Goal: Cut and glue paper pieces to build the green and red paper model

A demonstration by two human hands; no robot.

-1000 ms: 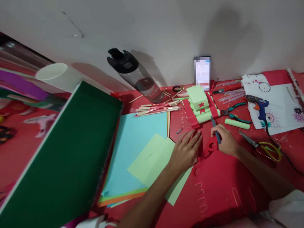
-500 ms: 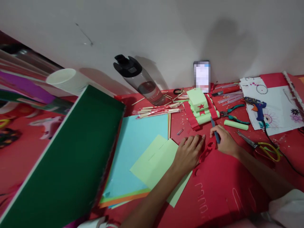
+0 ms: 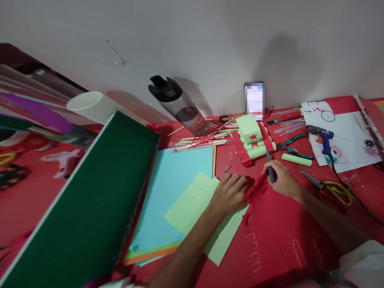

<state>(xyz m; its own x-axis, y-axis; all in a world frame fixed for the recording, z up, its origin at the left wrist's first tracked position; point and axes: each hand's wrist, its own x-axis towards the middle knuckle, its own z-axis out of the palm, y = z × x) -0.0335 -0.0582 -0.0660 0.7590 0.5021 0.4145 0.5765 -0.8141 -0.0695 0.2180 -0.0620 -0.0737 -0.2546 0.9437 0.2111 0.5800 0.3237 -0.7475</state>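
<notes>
**Pinching a slim blue-grey tool [image 3: 271, 171], our right hand [image 3: 282, 178] sits by the red sheet [image 3: 279, 228]**

We hold the tool pen-fashion, thumb and fingers closed on its shaft, one end pointing away from us towards the green-and-red paper model [image 3: 255, 140]. Whether it is a pen or a knife, and whether it touches the paper, we cannot tell. Our left hand [image 3: 229, 194] rests with its fingers bent and close together at the sheet's ragged far edge; whether they pinch the paper or only press it, we cannot tell.

To work cleanly, we judge it best to hold that edge flat, make short, light strokes, and leave our left fingertips out of the tool's line. The narrow strips [image 3: 259, 188] between our hands look easy to tear, so they call for little force.

The red sheet lies just below the pinch, spreading back towards us beneath the right wrist, with pale outlines [image 3: 255, 252] on it. Our left wrist crosses pale green sheets [image 3: 183, 212] beside it.
</notes>
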